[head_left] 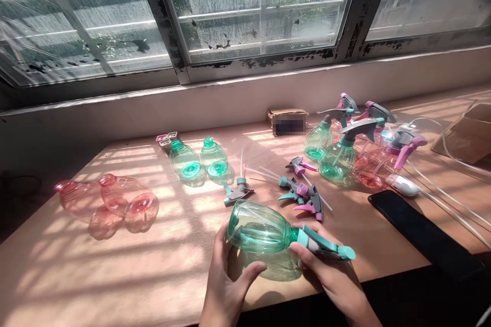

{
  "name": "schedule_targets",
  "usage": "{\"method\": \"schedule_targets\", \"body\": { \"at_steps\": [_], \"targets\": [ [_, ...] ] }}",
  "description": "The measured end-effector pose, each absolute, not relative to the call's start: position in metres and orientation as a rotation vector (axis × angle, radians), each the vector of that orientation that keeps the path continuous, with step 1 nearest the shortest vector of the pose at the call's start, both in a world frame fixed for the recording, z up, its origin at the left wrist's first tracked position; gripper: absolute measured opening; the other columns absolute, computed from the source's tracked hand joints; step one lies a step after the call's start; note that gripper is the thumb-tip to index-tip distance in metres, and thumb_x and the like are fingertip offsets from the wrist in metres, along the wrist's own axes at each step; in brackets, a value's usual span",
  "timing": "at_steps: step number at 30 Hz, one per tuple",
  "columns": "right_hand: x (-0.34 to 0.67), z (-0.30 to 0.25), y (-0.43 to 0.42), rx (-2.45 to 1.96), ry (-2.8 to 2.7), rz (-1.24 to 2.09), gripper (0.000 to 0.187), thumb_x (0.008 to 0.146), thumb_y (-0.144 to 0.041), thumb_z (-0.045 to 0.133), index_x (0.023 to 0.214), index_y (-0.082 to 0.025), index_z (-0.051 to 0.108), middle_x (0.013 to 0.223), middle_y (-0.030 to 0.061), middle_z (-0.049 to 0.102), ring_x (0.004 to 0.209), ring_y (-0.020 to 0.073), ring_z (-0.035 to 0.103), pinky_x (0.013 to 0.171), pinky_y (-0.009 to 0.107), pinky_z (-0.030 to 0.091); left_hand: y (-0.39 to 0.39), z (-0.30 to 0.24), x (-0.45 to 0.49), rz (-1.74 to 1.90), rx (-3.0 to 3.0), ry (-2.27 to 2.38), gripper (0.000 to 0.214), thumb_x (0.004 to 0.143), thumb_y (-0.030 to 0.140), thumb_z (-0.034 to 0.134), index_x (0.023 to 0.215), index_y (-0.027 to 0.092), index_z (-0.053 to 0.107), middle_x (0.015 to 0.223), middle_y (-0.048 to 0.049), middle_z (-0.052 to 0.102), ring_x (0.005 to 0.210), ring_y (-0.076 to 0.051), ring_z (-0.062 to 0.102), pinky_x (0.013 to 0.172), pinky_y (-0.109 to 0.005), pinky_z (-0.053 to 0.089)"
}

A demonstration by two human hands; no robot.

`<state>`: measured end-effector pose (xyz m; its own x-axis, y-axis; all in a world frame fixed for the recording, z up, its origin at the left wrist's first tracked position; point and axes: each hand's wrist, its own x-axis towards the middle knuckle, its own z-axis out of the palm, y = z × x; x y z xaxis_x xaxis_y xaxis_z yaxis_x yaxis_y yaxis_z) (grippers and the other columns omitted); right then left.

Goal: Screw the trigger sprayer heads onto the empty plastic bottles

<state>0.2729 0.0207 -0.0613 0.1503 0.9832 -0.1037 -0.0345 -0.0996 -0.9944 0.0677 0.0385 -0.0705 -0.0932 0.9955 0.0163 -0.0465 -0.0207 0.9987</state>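
Observation:
A clear green spray bottle (261, 227) lies tilted on its side between my hands, over the front edge of the table. My left hand (230, 276) cups its base, fingers behind it and thumb raised off the plastic. At the neck, my right hand (320, 260) grips the bottle beside its teal and grey trigger head (322, 245), thumb on the collar. Just beyond lie a loose teal trigger head (238, 191) and a cluster of pink and teal trigger heads (303, 191) with thin tubes. Two green bottles without heads (185, 161) stand farther back.
Two pink bottles (128, 196) lie at the left. Several bottles with trigger heads (337, 158) stand at the right, near a white mouse (402, 185), cables and a black phone (422, 230). A small cardboard box (287, 112) sits by the wall below the windows.

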Motion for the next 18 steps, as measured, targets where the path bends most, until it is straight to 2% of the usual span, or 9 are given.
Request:
{"method": "schedule_targets", "body": {
  "at_steps": [3,6,9,12,15,18],
  "targets": [
    [0.276,-0.061,0.021,-1.304,-1.148,1.118,0.035,0.086,-0.053,0.079,0.108,-0.027,0.074,0.083,-0.0003,0.073,0.079,0.0254,0.068,0.073,0.033,0.053,0.035,-0.066,0.070,1.348,1.113,1.232,0.090,0.070,0.051,0.089,0.145,0.031,0.044,0.151,-0.0122,0.058,0.143,-0.036,0.051,0.114,-0.045,0.048],
    [0.277,-0.062,0.021,-1.336,-1.192,1.064,0.040,0.083,-0.054,0.082,0.113,-0.028,0.074,0.093,0.0023,0.076,0.088,0.0292,0.070,0.077,0.035,0.054,0.037,-0.067,0.068,1.358,1.101,1.271,0.088,0.074,0.053,0.086,0.148,0.031,0.042,0.157,-0.0117,0.051,0.145,-0.036,0.049,0.117,-0.046,0.044],
    [0.274,-0.061,0.020,-1.322,-1.094,1.149,0.042,0.081,-0.059,0.082,0.107,-0.026,0.076,0.079,0.0004,0.073,0.077,0.0268,0.068,0.068,0.033,0.053,0.041,-0.072,0.065,1.302,1.180,1.286,0.081,0.077,0.054,0.082,0.146,0.027,0.049,0.145,-0.0125,0.061,0.141,-0.037,0.054,0.120,-0.048,0.040],
    [0.267,-0.059,0.017,-1.331,-0.948,1.206,0.045,0.077,-0.064,0.084,0.096,-0.024,0.076,0.063,-0.0040,0.064,0.059,0.0201,0.058,0.058,0.030,0.047,0.044,-0.078,0.061,1.311,1.224,1.255,0.075,0.078,0.048,0.083,0.145,0.029,0.054,0.150,-0.0101,0.059,0.145,-0.036,0.048,0.122,-0.046,0.038],
    [0.262,-0.057,0.016,-1.340,-0.873,1.149,0.042,0.073,-0.064,0.086,0.080,-0.024,0.075,0.062,-0.0033,0.063,0.060,0.0206,0.059,0.060,0.030,0.051,0.045,-0.084,0.059,1.310,1.243,1.247,0.073,0.078,0.044,0.084,0.144,0.031,0.056,0.155,-0.0081,0.055,0.150,-0.035,0.043,0.123,-0.046,0.036],
    [0.260,-0.054,0.016,-1.324,-0.927,1.048,0.037,0.077,-0.061,0.083,0.088,-0.027,0.076,0.066,-0.0019,0.066,0.063,0.0242,0.064,0.061,0.032,0.056,0.043,-0.084,0.060,1.313,1.204,1.270,0.078,0.075,0.046,0.086,0.144,0.030,0.054,0.152,-0.0091,0.058,0.146,-0.035,0.048,0.122,-0.047,0.038]
  ]
}}
